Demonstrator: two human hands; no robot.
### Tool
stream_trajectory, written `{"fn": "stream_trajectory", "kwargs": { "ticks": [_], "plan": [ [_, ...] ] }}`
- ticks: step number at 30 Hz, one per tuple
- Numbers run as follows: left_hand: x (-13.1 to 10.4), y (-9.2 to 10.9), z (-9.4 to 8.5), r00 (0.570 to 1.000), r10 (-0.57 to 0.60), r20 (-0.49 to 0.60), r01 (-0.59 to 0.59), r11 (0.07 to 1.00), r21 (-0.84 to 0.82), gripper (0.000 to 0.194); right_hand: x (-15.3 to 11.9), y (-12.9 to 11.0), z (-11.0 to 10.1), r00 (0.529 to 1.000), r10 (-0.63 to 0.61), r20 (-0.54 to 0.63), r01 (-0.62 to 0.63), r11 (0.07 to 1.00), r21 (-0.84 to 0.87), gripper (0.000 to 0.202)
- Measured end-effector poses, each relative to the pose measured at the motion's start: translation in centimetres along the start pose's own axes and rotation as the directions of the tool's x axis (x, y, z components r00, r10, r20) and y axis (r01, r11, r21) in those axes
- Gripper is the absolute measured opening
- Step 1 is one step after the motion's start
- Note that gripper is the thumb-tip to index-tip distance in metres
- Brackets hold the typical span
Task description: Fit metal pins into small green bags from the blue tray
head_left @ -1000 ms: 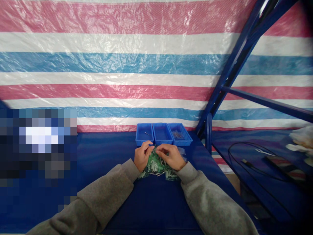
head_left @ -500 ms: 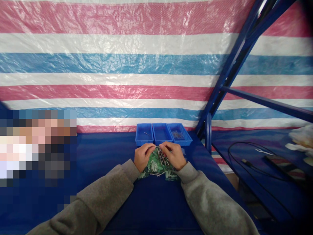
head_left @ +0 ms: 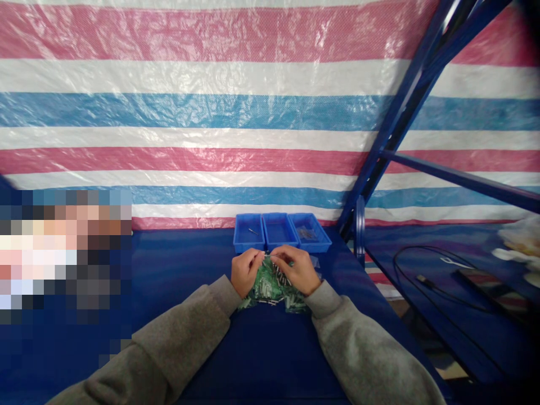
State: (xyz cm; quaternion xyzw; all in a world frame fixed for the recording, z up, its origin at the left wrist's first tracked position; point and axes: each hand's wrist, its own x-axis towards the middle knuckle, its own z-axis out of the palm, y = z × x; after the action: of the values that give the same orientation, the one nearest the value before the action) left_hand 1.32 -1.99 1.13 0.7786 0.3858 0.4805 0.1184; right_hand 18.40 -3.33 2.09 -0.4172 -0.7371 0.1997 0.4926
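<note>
My left hand (head_left: pixel 246 272) is closed, thumb and index finger pinched at the tips. Facing it, my right hand (head_left: pixel 297 268) is pinched too, its fingertips almost touching the left ones. A small thin silvery piece (head_left: pixel 268 255) shows between the two pinches; its exact kind is too small to tell. Beneath both hands lies a heap of green and clear plastic bags (head_left: pixel 265 287) with small pale parts. Several dark and silver slim metal pieces (head_left: pixel 280 275) lie on the heap beside my right fingers, partly hidden by them.
Behind my hands stand three blue bins: the left bin (head_left: pixel 248 244) has a thin metal piece inside, then the middle bin (head_left: pixel 279 229), and the right bin (head_left: pixel 316 246) holding small parts. A blue frame post (head_left: pixel 359 230) and black cable (head_left: pixel 396 270) are at right.
My fingertips have come closer together, the right hand shifting slightly left. The thin piece between them shows less than before. The bins and bags have stayed in place.
</note>
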Motion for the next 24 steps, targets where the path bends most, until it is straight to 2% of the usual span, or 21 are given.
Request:
{"fn": "stream_trajectory", "kwargs": {
  "ticks": [24],
  "plan": [
    [0.06, 0.15, -0.12, 0.999, -0.012, 0.031, 0.012, 1.000, -0.002, 0.033, 0.04, 0.02, -0.21, 0.999, -0.035, 0.013, 0.036, 0.996, -0.086, 0.017]
  ]
}}
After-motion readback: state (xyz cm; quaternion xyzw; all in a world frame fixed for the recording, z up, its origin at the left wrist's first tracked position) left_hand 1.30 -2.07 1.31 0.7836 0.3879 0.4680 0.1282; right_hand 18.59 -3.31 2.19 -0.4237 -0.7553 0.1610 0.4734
